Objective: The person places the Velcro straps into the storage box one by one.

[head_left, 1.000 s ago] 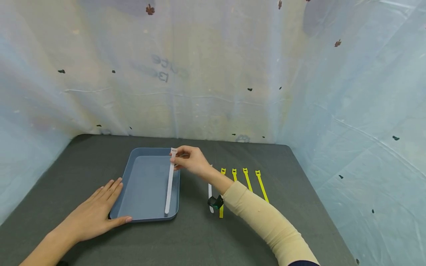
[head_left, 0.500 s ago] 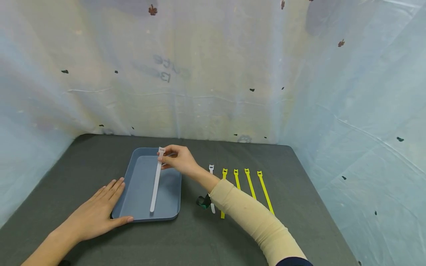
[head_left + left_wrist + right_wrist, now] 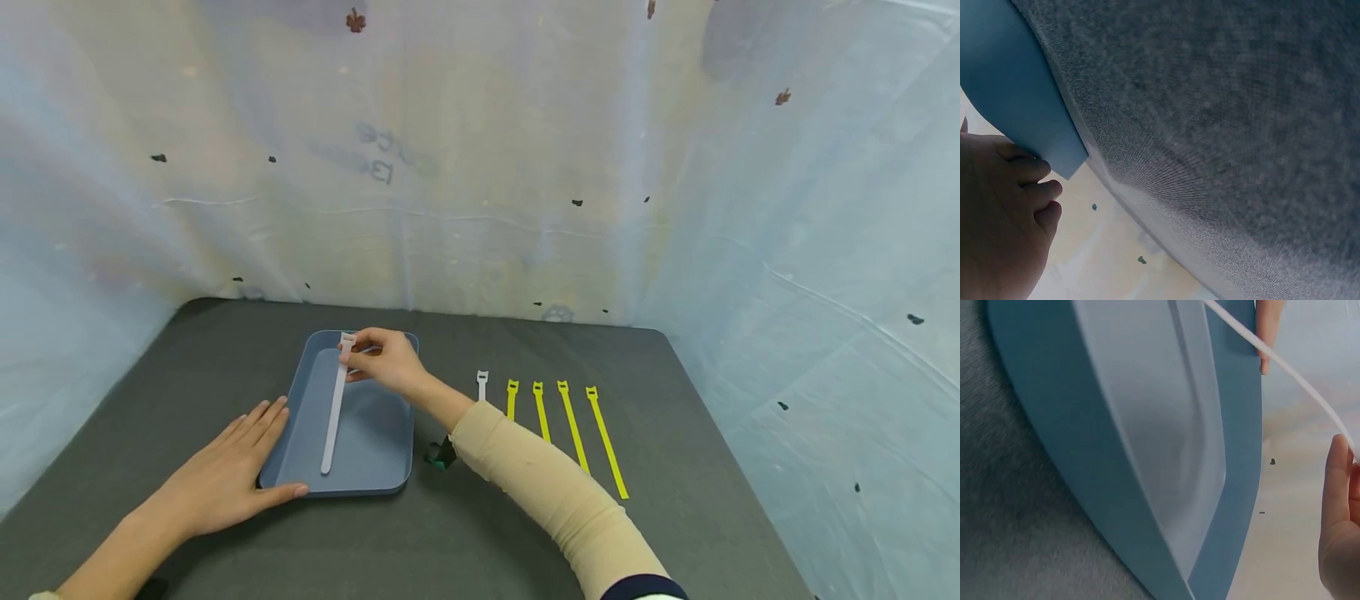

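Over the blue-grey tray, my right hand pinches a white cable tie by its slotted head end. The strap hangs down toward the near part of the tray; whether its tip touches the tray floor I cannot tell. In the right wrist view the white cable tie bows slightly from my thumb and finger. My left hand rests with straight fingers against the tray's left side, its thumb by the near left corner. The left wrist view shows those fingers at the tray wall.
Right of the tray, another white cable tie lies on the dark grey table, partly behind my right sleeve. Beside it several yellow cable ties lie in a row. A pale sheet hangs behind and around the table.
My right hand has carried the white cable tie leftward, from the tray's right side to over its middle-left. The left hand stays at the tray. The view has shifted slightly.
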Demonstrator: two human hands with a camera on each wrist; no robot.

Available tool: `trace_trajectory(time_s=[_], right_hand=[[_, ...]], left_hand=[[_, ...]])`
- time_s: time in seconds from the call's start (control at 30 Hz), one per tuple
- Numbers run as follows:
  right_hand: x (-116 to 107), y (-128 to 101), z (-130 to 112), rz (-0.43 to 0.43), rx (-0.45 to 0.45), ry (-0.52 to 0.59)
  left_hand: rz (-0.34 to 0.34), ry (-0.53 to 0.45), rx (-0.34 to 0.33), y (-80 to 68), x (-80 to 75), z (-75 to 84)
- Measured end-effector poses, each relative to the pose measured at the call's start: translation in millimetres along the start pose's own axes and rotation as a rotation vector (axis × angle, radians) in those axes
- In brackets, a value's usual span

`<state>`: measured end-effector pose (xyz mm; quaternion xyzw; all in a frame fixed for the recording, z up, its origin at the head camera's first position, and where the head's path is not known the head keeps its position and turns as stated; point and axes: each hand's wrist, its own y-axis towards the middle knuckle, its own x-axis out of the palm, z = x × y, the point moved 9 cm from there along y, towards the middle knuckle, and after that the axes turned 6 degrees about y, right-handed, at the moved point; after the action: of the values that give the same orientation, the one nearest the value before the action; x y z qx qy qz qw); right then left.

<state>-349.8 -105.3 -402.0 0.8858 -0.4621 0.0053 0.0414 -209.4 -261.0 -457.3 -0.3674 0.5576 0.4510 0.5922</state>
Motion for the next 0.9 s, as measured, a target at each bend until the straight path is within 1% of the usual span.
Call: trace_trajectory(time_s=[0.13,0.4,0.67,0.9], right_hand=[[7,4,4,0.012,0.018,0.012],[18,10,12,0.056,0.048,-0.027],[29,15,18,0.075,0.046,-0.027],[34,20,27,0.099,0.046,-0.049]], left_hand=[[-0.001,0.001,0.003,0.0,0.2,1.0],[0.002,0.018,0.000,0.3,-1.6,2.2],[-0.004,0.020,0.005,0.1,-2.7,3.0],[-0.001,0.014,0.010,-0.5,-3.4,4.0]])
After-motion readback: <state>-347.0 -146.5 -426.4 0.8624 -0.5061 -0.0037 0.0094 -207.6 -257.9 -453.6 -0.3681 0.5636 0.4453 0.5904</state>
